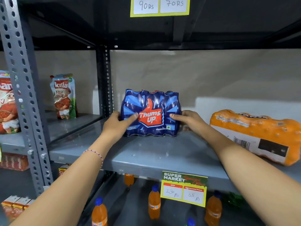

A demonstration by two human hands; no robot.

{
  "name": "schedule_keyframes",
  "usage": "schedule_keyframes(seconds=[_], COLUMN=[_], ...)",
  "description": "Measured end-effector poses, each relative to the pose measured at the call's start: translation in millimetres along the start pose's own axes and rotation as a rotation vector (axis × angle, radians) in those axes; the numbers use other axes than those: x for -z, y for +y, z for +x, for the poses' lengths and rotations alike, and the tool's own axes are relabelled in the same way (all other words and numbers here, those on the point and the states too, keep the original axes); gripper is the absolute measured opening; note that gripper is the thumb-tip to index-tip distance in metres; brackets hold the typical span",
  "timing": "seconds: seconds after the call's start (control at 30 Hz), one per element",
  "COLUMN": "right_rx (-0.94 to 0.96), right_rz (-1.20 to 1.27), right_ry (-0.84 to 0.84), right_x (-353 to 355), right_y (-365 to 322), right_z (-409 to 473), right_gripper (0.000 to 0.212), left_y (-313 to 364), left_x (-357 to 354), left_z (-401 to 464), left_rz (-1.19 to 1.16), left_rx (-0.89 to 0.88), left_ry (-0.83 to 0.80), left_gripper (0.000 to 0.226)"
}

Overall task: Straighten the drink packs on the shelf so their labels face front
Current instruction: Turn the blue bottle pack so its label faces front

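Note:
A blue Thums Up drink pack (151, 101) stands upright at the middle of the grey shelf (146, 154), its red label facing me. My left hand (116, 123) grips its left side, thumb across the front. My right hand (189, 119) grips its right side, thumb on the front. An orange Fanta drink pack (254, 134) lies on its side at the right of the same shelf, barcode panel toward me, label turned upward and partly hidden.
A slotted grey upright (21, 88) stands at the left, with ketchup pouches (64, 97) on the neighbouring shelf. Price tags hang above (160, 6) and on the shelf's front edge (184, 188). Orange soda bottles (154, 203) stand on the shelf below.

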State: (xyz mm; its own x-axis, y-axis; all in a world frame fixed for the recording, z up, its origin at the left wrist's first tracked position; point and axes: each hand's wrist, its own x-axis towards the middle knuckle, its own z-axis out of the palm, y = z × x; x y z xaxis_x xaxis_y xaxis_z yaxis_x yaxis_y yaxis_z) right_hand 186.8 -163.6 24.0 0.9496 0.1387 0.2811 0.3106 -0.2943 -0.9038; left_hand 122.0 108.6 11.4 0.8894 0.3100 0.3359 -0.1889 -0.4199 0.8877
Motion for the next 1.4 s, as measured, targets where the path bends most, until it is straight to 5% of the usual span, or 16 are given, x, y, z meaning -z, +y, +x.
schedule_keyframes(seconds=[0.17, 0.47, 0.93, 1.2, 1.33, 1.4], right_rx=[0.068, 0.054, 0.037, 0.038, 0.054, 0.11], right_rz=[-0.192, -0.428, -0.497, -0.561, -0.483, -0.382], right_ry=[0.005, -0.021, 0.019, 0.043, -0.109, 0.035], right_x=[-4.0, -8.2, -18.9, -19.7, 3.4, 40.9], right_y=[-9.5, -39.8, -52.5, -56.9, -52.8, -50.9], right_z=[-8.7, -64.5, -128.2, -133.4, -136.7, -134.7], right_gripper=[0.074, 0.045, 0.066, 0.074, 0.076, 0.077], left_y=[-2.0, 0.2, -7.4, -8.9, -16.1, -17.8], left_x=[7.9, 33.7, 68.6, 65.8, 50.6, 42.3], left_z=[10.1, -15.7, -61.2, -66.8, -79.0, -81.6], left_rz=[0.17, 0.133, -0.009, 0.039, -0.011, -0.083], left_rx=[-0.055, -0.114, -0.165, -0.154, -0.183, -0.251], left_ry=[-0.103, -0.195, -0.26, -0.178, -0.061, 0.058], left_gripper=[0.076, 0.075, 0.077, 0.089, 0.078, 0.059])
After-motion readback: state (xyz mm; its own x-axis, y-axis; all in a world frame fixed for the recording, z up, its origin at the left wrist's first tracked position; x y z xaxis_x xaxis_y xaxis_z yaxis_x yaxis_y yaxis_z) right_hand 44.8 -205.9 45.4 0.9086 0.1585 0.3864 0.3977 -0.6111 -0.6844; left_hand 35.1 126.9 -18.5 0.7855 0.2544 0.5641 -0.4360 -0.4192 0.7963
